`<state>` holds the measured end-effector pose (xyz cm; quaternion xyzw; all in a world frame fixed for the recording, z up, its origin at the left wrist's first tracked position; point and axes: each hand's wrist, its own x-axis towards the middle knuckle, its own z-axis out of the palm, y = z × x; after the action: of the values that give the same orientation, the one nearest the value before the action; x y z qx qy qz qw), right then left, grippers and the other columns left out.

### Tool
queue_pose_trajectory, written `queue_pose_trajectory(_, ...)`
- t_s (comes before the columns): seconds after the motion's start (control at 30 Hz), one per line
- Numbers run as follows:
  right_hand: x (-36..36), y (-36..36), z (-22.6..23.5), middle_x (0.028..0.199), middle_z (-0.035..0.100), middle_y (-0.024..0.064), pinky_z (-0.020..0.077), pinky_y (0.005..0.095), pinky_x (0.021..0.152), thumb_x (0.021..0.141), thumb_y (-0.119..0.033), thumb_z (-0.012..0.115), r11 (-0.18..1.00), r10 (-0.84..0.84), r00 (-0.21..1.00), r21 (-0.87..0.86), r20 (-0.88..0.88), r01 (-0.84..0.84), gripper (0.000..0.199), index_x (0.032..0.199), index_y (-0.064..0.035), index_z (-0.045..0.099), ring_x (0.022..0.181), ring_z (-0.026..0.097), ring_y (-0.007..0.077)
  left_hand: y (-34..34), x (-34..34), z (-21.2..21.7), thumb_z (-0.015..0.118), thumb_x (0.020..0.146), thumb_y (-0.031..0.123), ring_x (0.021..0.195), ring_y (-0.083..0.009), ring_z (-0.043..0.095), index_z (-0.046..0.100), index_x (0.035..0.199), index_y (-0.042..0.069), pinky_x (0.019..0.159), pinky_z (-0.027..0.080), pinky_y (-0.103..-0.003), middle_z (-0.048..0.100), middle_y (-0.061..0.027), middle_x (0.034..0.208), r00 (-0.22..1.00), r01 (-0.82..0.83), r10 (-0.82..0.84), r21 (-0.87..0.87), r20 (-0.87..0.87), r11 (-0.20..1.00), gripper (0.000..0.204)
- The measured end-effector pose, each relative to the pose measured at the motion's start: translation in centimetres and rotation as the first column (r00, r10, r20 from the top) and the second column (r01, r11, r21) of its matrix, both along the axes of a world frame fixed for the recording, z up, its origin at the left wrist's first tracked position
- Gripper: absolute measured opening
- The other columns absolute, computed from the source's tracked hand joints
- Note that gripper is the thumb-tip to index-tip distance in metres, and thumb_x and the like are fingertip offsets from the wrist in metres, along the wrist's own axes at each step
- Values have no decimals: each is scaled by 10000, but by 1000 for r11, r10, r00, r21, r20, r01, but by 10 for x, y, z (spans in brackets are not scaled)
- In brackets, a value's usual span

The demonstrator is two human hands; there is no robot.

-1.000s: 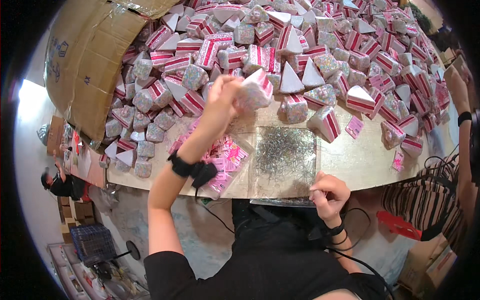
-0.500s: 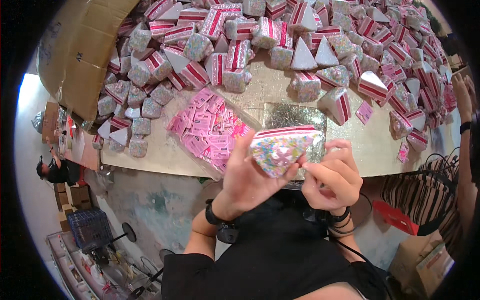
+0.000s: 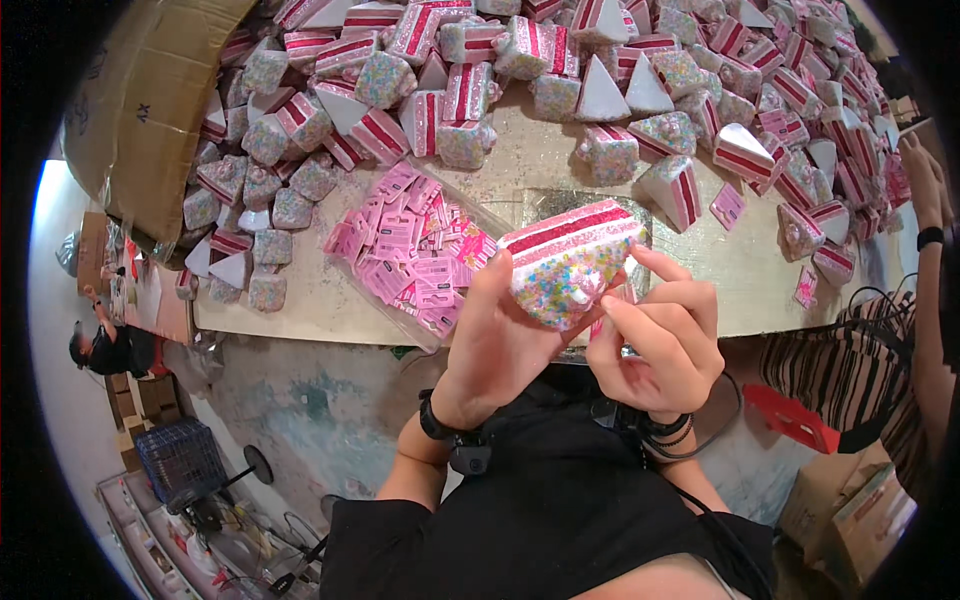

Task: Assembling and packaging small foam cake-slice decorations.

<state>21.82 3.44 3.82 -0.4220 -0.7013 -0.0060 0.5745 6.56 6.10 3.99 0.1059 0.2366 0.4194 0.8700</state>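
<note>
A toy cake slice (image 3: 565, 275) with pink and red layers and pastel sprinkles rests in my left hand (image 3: 497, 345), fingers and thumb wrapped round it from the left and below. Its layered side faces up and its sprinkled back faces me. My right hand (image 3: 660, 340) is close against the slice's right side, with its index finger by the corner and the other fingers curled in. A bit of pink shows by its fingertips; what they pinch is too small to make out. Behind the slice lies a dark, glittery flat pad (image 3: 560, 203), partly covered.
A clear tray of pink tags (image 3: 415, 262) stands left of the slice. Many more cake slices (image 3: 668, 190) are heaped across the table's far side. One loose pink tag (image 3: 728, 205) lies at right. A cardboard box (image 3: 150, 120) stands far left; another person's arm (image 3: 930, 200) is far right.
My left hand has raised and tilted the slice, so more of its layered side shows. My right hand's fingers have shifted up along the slice's right side. Some pink now shows by its fingertips.
</note>
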Motion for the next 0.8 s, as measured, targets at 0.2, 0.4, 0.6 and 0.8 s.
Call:
queue_pose_trajectory(0.2, 0, 0, 1, 700, 565, 37, 603, 484, 870, 619, 90, 732, 1000, 14, 999, -11, 30, -14, 275, 887, 32, 705, 711, 527, 201, -2, 0, -1, 402, 1008, 540, 1288, -359, 525, 387, 1452, -33, 1110, 397, -474, 505, -226, 1419, 994, 3, 12, 148, -105, 989, 725)
queue_pose_trajectory(0.4, 6, -2, 3, 703, 569, 44, 564, 395, 717, 617, 80, 744, 998, 23, 992, -58, 123, -16, 256, 859, 17, 693, 691, 532, 213, -6, -1, -14, 558, 934, 560, 1265, -354, 541, 359, 1440, -29, 1090, 421, -477, 514, -216, 1389, 941, -59, 157, 310, -300, 949, 802)
queue_pose_trajectory(0.6, 19, -7, -1, 720, 587, 67, 436, 288, 609, 671, 84, 692, 870, 199, 950, -404, -240, -284, 182, 835, 6, 687, 653, 550, 168, -23, -9, -34, 783, 837, 361, 1250, -199, 468, 249, 1416, -16, 1076, 372, -374, 439, -129, 1339, 821, -109, 460, 698, -337, 707, 874)
queue_pose_trajectory(0.8, 24, -14, 1, 745, 609, 46, 443, 254, 682, 757, 59, 650, 477, 49, 671, -573, -740, -667, 114, 856, 24, 695, 687, 562, 109, -26, -14, -41, 775, 849, 357, 1244, -187, 457, 247, 1402, -8, 1072, 368, -366, 424, -124, 1331, 844, -58, 395, 670, -362, 740, 847)
